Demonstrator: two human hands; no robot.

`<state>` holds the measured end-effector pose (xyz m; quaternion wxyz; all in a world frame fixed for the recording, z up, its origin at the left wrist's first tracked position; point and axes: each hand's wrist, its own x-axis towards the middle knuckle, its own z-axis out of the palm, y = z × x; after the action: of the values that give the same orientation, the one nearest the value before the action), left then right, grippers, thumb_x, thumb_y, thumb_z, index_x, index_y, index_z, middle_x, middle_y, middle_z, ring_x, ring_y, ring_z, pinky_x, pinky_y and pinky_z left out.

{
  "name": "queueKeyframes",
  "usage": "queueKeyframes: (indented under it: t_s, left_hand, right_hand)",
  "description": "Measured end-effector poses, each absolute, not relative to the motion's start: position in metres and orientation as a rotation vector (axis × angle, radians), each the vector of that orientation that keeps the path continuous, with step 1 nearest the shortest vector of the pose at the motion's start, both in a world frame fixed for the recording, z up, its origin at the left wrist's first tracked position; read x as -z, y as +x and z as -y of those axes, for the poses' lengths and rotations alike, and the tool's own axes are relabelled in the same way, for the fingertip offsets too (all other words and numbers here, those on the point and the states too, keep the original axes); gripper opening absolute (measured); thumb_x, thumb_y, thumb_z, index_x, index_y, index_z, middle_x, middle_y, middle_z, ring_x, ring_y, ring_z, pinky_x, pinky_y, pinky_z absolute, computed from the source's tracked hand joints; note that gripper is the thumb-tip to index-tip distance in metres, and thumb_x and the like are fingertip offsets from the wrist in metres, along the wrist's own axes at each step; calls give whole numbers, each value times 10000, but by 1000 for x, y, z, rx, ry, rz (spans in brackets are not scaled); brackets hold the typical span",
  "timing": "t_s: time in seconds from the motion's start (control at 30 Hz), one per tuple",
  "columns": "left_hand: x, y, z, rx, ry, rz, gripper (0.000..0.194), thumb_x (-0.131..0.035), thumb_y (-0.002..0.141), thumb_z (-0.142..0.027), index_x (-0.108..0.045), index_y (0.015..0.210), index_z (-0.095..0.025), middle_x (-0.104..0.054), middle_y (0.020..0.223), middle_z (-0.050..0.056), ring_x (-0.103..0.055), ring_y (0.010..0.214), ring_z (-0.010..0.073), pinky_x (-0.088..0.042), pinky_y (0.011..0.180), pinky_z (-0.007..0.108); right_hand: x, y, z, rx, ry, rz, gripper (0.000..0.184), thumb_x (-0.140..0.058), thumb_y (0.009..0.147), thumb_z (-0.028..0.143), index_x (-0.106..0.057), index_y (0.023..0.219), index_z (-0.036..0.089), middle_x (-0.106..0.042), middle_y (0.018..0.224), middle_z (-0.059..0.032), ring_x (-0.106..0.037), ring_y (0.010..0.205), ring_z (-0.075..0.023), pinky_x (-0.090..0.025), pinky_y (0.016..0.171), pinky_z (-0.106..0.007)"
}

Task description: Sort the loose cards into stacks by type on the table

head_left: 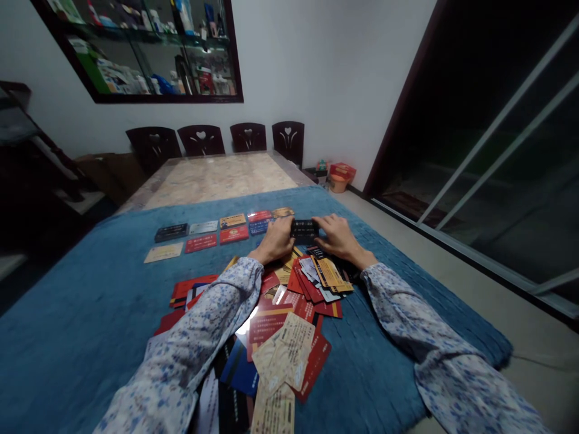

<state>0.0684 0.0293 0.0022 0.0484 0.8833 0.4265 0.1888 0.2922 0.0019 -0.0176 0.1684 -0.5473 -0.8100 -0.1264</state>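
Between my two hands is a black card (304, 229) with pale print, possibly the top of a small stack. My left hand (277, 239) grips its left edge, and my right hand (337, 239) grips its right edge, fingers closed on both sides. Just left of them lie sorted cards in two rows: a black pile (171, 232), a silver card (203, 227), a red card (201, 243), a cream card (163, 252) and several more. Below my hands spreads a loose heap of mixed cards, with cream cards (289, 349) on top and a yellow card (332, 274) near my right wrist.
A blue cloth (113, 289) covers the near part of the table, and its far part is a pale marbled top (221, 173). Dark chairs (288, 137) stand behind it. On the floor at right are a red box (342, 171) and an orange bucket (338, 183).
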Motion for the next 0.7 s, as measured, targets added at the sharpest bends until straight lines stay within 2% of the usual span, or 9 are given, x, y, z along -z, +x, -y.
queueKeyframes:
  t_s: [0.13, 0.33, 0.5, 0.7]
  left_hand:
    - [-5, 62, -27, -544, 2664, -1300, 530, -627, 851, -157, -513, 1369, -148, -613, 1373, 193, -550, 1292, 349, -444, 1071, 514]
    - [-8, 50, -24, -524, 2690, -1313, 491, -668, 864, -245, -552, 1334, -164, -570, 1364, 181, -513, 1310, 358, -450, 1054, 535]
    - [-6, 39, -24, -523, 2700, -1259, 465, -674, 865, -261, -576, 1310, -170, -555, 1364, 179, -507, 1303, 361, -439, 1060, 553]
    - [-4, 25, -21, -527, 2688, -1233, 483, -687, 844, -246, -583, 1312, -182, -558, 1353, 161, -500, 1301, 356, -433, 1065, 555]
  right_hand:
    - [16, 292, -2, 348, -1548, 2329, 570, -621, 909, 325, -555, 1454, 173, -676, 1229, -177, -515, 1097, -338, -385, 849, -414]
    - [12, 290, 1, 235, -1475, 2340, 554, -639, 894, 349, -590, 1422, 191, -627, 1348, -180, -489, 1167, -349, -410, 894, -452]
    - [9, 285, 2, 167, -1457, 2392, 552, -645, 896, 368, -598, 1419, 198, -624, 1363, -178, -474, 1197, -356, -415, 923, -484]
    - [4, 275, 3, 128, -1446, 2456, 553, -649, 905, 380, -591, 1427, 209, -615, 1360, -168, -465, 1194, -343, -412, 912, -463]
